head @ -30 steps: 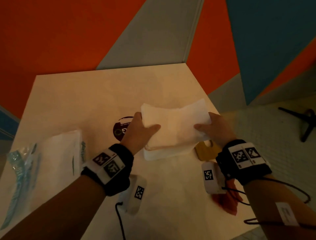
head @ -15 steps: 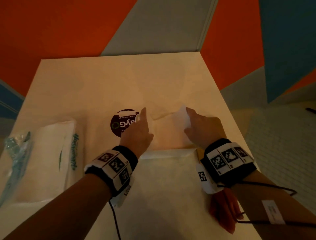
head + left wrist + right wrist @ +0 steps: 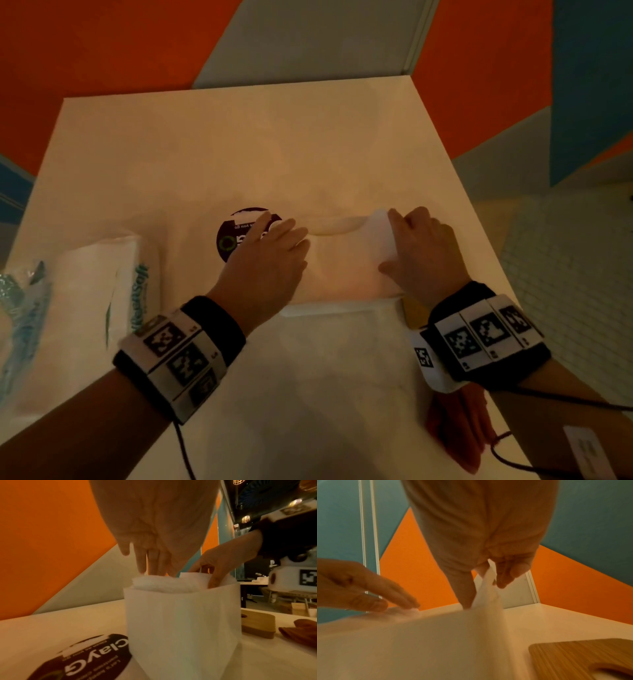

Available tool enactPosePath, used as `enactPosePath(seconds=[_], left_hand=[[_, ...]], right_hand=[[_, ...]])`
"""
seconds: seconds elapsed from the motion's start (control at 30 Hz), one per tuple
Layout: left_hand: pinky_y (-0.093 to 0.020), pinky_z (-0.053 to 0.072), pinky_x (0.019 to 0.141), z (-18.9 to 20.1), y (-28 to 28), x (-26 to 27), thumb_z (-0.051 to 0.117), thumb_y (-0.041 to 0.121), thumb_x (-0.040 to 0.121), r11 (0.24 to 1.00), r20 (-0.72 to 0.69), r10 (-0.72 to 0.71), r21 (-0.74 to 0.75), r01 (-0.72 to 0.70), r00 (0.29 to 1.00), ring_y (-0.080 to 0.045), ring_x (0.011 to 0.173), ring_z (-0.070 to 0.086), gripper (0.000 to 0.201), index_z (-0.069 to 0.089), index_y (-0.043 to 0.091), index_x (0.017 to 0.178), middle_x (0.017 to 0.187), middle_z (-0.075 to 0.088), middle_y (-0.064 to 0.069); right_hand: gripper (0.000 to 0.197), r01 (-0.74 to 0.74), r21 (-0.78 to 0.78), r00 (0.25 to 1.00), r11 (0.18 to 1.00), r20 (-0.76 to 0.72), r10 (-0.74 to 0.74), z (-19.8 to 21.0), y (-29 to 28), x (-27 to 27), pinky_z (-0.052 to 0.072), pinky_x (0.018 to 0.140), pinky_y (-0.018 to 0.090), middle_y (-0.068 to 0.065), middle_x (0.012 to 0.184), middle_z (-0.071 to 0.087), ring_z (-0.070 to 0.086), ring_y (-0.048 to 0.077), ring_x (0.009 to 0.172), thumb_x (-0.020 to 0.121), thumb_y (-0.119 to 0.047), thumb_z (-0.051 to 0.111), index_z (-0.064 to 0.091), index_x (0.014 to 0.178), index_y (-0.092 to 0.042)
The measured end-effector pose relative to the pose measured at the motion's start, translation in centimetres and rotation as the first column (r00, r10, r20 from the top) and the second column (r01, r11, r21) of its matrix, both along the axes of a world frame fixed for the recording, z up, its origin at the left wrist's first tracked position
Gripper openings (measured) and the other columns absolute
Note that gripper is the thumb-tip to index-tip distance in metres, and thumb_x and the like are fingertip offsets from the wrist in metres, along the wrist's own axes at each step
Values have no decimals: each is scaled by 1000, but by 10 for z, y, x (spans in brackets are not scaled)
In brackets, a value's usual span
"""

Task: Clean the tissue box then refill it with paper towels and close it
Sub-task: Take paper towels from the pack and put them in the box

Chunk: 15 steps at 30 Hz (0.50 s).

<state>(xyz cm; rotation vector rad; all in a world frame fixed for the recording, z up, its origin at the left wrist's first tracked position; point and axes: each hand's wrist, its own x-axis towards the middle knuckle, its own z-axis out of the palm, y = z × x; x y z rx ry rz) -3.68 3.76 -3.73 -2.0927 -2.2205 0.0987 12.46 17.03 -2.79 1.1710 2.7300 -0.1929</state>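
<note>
The white tissue box (image 3: 342,310) stands open-topped in the middle of the table, filled with a stack of white paper towels (image 3: 342,263). My left hand (image 3: 274,233) lies on the stack's left side with straight fingers (image 3: 154,566) pressing down on the towels (image 3: 163,584). My right hand (image 3: 404,240) is at the box's right side. Its thumb and fingers (image 3: 501,580) pinch the raised edge of a towel sheet (image 3: 488,582). In the left wrist view the box wall (image 3: 180,622) hides everything below the rim.
The wooden lid (image 3: 412,311) lies just right of the box, under my right wrist. An orange cloth (image 3: 459,428) lies nearer, by the table's right edge. An opened pack of paper towels (image 3: 102,291) sits at the left. A round dark sticker (image 3: 233,240) is beside the box.
Both hands held the towel stack above the box; it has since gone down into the box. My left hand flattened onto it, and my right now pinches one sheet's edge.
</note>
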Motion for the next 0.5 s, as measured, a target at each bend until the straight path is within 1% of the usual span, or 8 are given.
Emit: enactPosePath(seconds=[0.03, 0.1, 0.13, 0.2, 0.27, 0.4, 0.47, 0.5], left_hand=[[-53, 43, 97, 0, -1, -5, 53, 25, 80, 996, -5, -8, -86, 8, 1000, -28, 106, 62, 30, 64, 5, 98, 108, 69, -13], [-50, 27, 110, -4, -2, -10, 38, 29, 89, 963, 28, 24, -269, -15, 999, -28, 125, 45, 39, 53, 4, 115, 129, 55, -13], [-48, 19, 113, -8, -1, -11, 29, 31, 92, 950, 26, 32, -310, -22, 999, -28, 131, 35, 44, 45, 4, 123, 138, 45, -12], [-45, 12, 115, -16, 4, -9, 23, 33, 94, 937, -23, 6, -348, -13, 1000, -27, 136, 25, 46, 37, 5, 128, 144, 35, -11], [-44, 12, 115, -21, 9, -7, 26, 33, 96, 932, -49, -18, -362, -1, 999, -27, 134, 26, 43, 39, 6, 127, 142, 37, -10], [-46, 13, 114, -28, 20, -4, 28, 31, 96, 913, -112, -63, -408, 12, 992, -27, 129, 33, 41, 45, 7, 124, 134, 46, -7], [-46, 16, 112, -29, 23, -4, 31, 31, 95, 903, -117, -60, -429, 4, 991, -26, 126, 38, 40, 46, 7, 123, 133, 47, -7], [-45, 18, 111, -31, 23, -5, 31, 31, 95, 903, -103, -38, -430, -10, 994, -26, 126, 38, 41, 44, 6, 124, 134, 46, -7]], right_hand=[[83, -5, 9, 1000, 1000, -31, 5, -2, -1, 1, 38, 84, 39, 24, 122, 44, 47, 37, 102, 73, -22, 73, 27, 138, -2], [91, -18, 30, 993, 999, -116, 21, -9, -1, 6, 45, 79, 45, 30, 117, 50, 52, 44, 92, 57, -16, 84, 37, 134, 0], [89, -21, 30, 990, 999, -139, 25, -12, -1, 9, 46, 77, 47, 29, 119, 50, 53, 45, 92, 55, -16, 85, 42, 132, -4], [74, -26, 39, 993, 999, -113, 30, -13, 0, 14, 43, 82, 49, 24, 127, 48, 50, 44, 102, 59, -24, 82, 50, 126, -15], [62, -26, 40, 996, 999, -83, 29, -11, 2, 18, 41, 86, 51, 22, 128, 49, 49, 44, 107, 61, -32, 81, 58, 117, -18], [58, -57, 50, 997, 997, -46, 59, -2, -4, 15, 43, 86, 54, 25, 129, 52, 51, 45, 110, 60, -37, 81, 63, 110, -14], [50, -177, 155, 978, 972, -87, 192, 3, -12, 11, 45, 86, 48, 24, 125, 57, 57, 42, 107, 64, -38, 76, 66, 106, -13], [40, -275, 211, 948, 938, -104, 301, 4, -18, 9, 42, 88, 44, 20, 122, 61, 59, 39, 106, 71, -41, 68, 68, 102, -14]])
